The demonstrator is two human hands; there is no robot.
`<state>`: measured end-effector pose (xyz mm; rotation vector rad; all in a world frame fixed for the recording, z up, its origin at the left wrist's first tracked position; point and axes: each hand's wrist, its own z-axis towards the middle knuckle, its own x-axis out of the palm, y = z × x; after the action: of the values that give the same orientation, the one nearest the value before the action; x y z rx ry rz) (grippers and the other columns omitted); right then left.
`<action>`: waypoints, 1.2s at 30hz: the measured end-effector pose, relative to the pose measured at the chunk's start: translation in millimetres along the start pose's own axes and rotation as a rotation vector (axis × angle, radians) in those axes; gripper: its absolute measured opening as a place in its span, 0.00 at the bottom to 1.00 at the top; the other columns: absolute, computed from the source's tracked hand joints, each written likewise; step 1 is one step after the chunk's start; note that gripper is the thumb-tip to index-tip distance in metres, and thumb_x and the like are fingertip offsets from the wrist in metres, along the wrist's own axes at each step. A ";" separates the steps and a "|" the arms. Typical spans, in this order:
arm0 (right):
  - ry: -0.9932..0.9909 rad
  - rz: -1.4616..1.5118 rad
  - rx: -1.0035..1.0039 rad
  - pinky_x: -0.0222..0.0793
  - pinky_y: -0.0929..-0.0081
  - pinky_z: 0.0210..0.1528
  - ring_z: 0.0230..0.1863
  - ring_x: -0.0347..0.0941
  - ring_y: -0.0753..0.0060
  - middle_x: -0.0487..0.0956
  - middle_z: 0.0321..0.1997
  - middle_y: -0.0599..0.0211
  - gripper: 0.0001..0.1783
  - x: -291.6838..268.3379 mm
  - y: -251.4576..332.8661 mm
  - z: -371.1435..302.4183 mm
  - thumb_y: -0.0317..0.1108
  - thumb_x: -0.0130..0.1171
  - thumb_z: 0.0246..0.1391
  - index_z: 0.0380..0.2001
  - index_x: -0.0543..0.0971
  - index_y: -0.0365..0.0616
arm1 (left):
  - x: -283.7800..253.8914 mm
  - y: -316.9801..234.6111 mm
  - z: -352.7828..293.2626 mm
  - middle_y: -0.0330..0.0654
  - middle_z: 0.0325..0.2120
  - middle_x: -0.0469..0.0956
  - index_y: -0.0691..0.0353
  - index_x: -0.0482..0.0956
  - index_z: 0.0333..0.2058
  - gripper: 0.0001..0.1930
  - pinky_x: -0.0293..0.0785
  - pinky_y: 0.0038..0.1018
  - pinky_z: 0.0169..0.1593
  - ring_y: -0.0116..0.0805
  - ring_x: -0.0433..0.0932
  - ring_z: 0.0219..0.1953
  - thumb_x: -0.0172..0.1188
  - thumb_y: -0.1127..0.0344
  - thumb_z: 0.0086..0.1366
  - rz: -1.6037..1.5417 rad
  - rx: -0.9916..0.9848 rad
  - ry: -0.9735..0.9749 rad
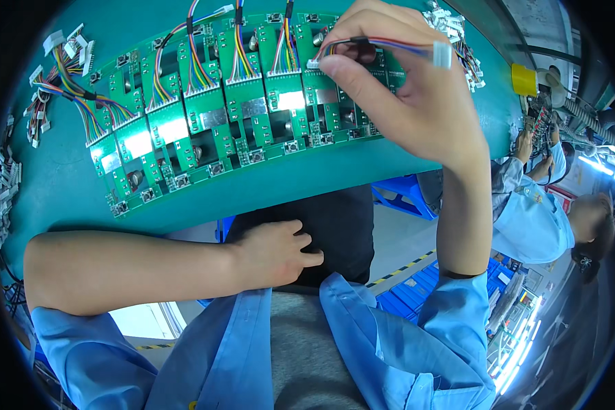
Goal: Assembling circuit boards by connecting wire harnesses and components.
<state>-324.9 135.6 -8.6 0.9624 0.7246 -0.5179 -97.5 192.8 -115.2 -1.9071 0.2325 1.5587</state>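
Note:
My right hand (406,89) pinches a multicoloured wire harness (396,45) over the upper right of a panel of green circuit boards (256,145). One white plug of the harness is at my thumb tip, by a board's edge; whether it is seated, I cannot tell. Its other white plug (442,55) sticks out past my knuckles. Similar harnesses (197,68) stand plugged into several boards to the left. My left hand (275,253) lies in front of the table edge on dark cloth over my lap, fingers loosely bent and apart, holding nothing.
Loose harnesses lie in a bunch (39,113) at the left, a heap (5,191) at the far left and a pile (458,34) beyond my right hand. The green table (280,188) ends just before my lap. A co-worker (536,219) sits at the right, near blue crates (406,287).

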 end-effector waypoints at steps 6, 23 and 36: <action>0.053 0.076 0.213 0.56 0.74 0.45 0.28 0.63 0.71 0.74 0.28 0.74 0.05 -0.2 4.7 -0.3 0.24 0.63 0.55 0.29 0.77 0.47 | 3.9 0.9 0.8 0.31 0.64 0.72 0.49 0.90 0.37 0.08 0.66 0.32 0.55 0.35 0.74 0.48 0.63 0.68 0.67 -0.005 -0.004 -0.019; 0.116 -0.595 -0.223 0.54 0.76 0.41 0.26 0.58 0.70 0.71 0.30 0.72 0.09 -7.9 6.4 -6.7 0.25 0.65 0.48 0.26 0.74 0.49 | 5.2 1.9 1.2 0.33 0.65 0.72 0.49 0.91 0.39 0.08 0.66 0.29 0.54 0.35 0.73 0.48 0.65 0.69 0.65 0.016 -0.011 -0.052; -0.006 0.075 0.462 0.58 0.75 0.33 0.22 0.60 0.68 0.73 0.25 0.72 0.08 -3.7 13.9 -2.8 0.22 0.63 0.46 0.25 0.74 0.45 | 5.2 1.6 0.3 0.33 0.65 0.72 0.49 0.91 0.39 0.08 0.65 0.28 0.53 0.34 0.72 0.48 0.65 0.69 0.65 0.036 -0.024 -0.024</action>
<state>-318.7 145.0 0.7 1.4114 0.5694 -0.6358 -97.1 193.0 -120.6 -1.9112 0.2395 1.6138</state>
